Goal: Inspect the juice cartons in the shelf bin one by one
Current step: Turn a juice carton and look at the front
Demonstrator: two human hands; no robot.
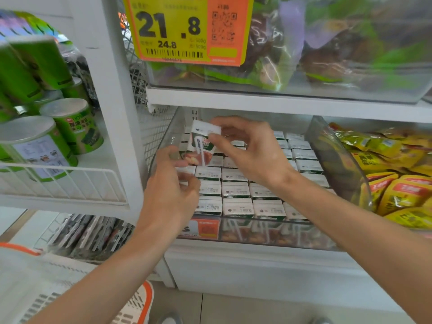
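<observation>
A clear shelf bin point(264, 232) holds several rows of small white-topped juice cartons point(236, 190). One carton point(202, 146), white with a straw on its face, is lifted above the bin's left side and tilted. My right hand point(247, 150) pinches its top edge. My left hand point(173, 183) is at its lower end with fingers curled; whether it grips the carton or another one I cannot tell.
Green cans point(70, 125) stand on the wire shelf at left. Yellow snack packs point(392, 174) fill the bin to the right. A yellow price tag point(187, 29) hangs above on a bin of bagged goods. A white and orange basket point(131, 305) sits below.
</observation>
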